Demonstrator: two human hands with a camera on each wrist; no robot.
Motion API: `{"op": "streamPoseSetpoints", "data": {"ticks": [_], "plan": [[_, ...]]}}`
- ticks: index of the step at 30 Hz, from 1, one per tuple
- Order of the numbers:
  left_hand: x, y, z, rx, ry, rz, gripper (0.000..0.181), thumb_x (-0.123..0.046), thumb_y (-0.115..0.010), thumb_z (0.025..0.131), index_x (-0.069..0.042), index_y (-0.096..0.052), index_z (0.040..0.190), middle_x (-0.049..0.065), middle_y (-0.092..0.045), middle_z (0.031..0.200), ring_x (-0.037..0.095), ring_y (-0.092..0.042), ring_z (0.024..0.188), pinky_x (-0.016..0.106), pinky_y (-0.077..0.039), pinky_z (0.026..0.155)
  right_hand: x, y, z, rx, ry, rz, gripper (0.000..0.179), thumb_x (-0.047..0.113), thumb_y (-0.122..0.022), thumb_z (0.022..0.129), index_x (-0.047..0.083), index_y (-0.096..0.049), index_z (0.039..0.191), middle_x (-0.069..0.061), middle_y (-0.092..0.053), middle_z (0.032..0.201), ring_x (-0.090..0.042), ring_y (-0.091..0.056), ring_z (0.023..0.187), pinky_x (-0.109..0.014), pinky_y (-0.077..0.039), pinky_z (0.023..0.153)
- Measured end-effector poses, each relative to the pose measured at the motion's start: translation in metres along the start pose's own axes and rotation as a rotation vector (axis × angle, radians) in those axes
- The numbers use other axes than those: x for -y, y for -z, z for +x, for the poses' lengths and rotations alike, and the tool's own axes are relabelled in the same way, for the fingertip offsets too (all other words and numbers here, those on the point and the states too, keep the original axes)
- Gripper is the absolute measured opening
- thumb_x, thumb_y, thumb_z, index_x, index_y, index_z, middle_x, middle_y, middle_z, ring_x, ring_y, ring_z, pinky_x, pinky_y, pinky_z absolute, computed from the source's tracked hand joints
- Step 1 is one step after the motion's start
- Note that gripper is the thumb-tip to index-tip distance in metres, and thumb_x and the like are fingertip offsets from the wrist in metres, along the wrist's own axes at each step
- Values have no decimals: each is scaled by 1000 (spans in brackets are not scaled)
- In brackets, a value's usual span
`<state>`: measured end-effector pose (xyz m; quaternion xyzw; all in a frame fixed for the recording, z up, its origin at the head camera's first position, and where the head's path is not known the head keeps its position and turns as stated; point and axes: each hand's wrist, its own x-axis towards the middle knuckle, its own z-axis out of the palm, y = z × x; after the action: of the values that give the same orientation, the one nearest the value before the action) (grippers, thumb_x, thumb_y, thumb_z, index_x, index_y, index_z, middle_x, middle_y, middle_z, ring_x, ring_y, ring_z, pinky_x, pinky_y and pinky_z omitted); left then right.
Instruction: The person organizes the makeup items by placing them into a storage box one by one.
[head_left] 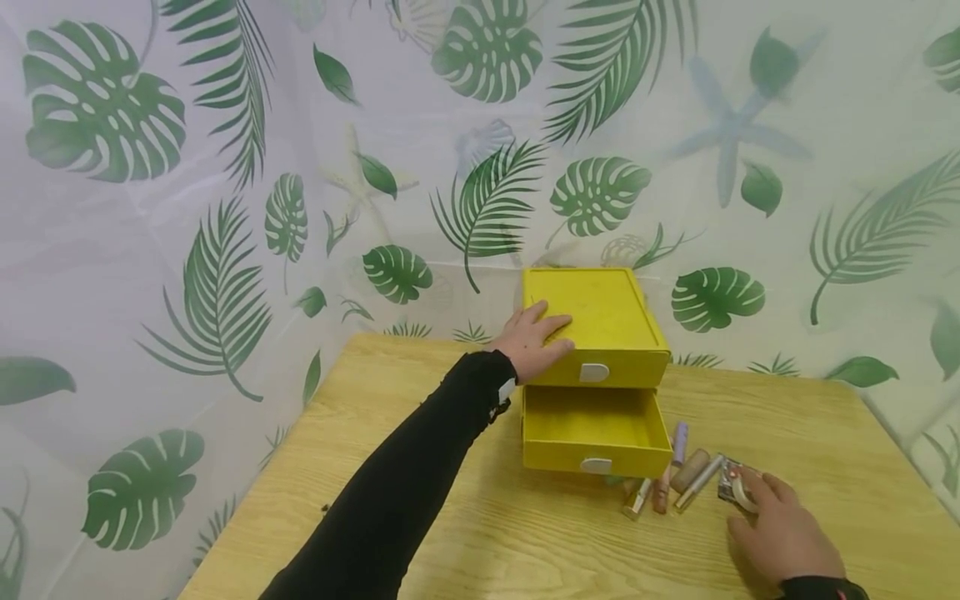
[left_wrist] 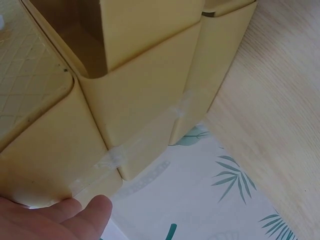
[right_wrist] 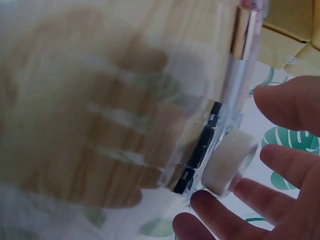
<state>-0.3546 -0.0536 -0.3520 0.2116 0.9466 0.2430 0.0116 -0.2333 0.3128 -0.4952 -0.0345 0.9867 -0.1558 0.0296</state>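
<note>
My left hand rests with spread fingers on the top left of a yellow two-drawer box. Its lower drawer is pulled out, the upper one is in. In the left wrist view, the fingertips of my left hand touch the box's side. At the right, my right hand reaches to a white round piece beside a flat clear case with dark edges. The right wrist view has its fingers loosely extended around the white round piece, the thumb apart from it.
Before the drawer lie several cosmetic tubes: a lilac one, a brownish one, a silver one and a pink one. The wooden table meets a leaf-printed wall sheet behind the box.
</note>
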Motion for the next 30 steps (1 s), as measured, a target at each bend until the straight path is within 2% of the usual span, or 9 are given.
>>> {"op": "streamPoseSetpoints", "data": {"ticks": [7, 13, 19, 22, 25, 30], "plan": [[1, 0, 1, -7, 1, 2, 53, -49, -43, 98, -28, -37, 146, 5, -14, 156, 28, -9, 138, 50, -22, 112, -3, 2, 6, 2, 23, -11, 58, 21, -59, 86, 1, -41, 138, -38, -37, 122, -48, -56, 85, -55, -51, 61], [1, 0, 1, -4, 17, 13, 53, -50, -42, 98, -29, -37, 146, 4, -14, 156, 28, -9, 139, 51, -22, 112, -1, 2, 11, -12, 26, -24, 50, 12, -55, 84, 2, -50, 132, -32, -45, 113, -39, -57, 84, -53, -52, 61], [1, 2, 0, -1, 22, 11, 52, -48, -43, 98, -28, -37, 146, 5, -14, 156, 30, -8, 139, 52, -22, 111, -4, -2, 19, -20, -8, -36, 39, 14, -56, 88, 4, -53, 126, -26, -48, 106, -24, -57, 68, -42, -49, 50], [1, 2, 0, -5, 15, 18, 52, -48, -43, 98, -28, -37, 146, 6, -15, 156, 30, -9, 138, 51, -22, 112, -8, -1, 23, 3, -30, -29, 37, 20, -60, 90, 7, -54, 124, -26, -50, 105, -25, -57, 68, -41, -48, 49], [1, 1, 1, -9, 6, 20, 52, -48, -43, 98, -27, -38, 146, 7, -16, 156, 31, -10, 138, 51, -22, 111, -12, 3, 26, 31, -37, -23, 39, 24, -61, 89, 8, -54, 124, -24, -55, 102, -31, -57, 77, -45, -49, 53], [-1, 0, 0, -7, -7, 14, 52, -47, -42, 99, -27, -37, 146, 7, -15, 156, 32, -10, 138, 52, -21, 112, -14, 13, 24, 63, -3, 0, 42, 26, -62, 89, 5, -54, 124, -16, -60, 97, -33, -57, 86, -48, -50, 62]]}}
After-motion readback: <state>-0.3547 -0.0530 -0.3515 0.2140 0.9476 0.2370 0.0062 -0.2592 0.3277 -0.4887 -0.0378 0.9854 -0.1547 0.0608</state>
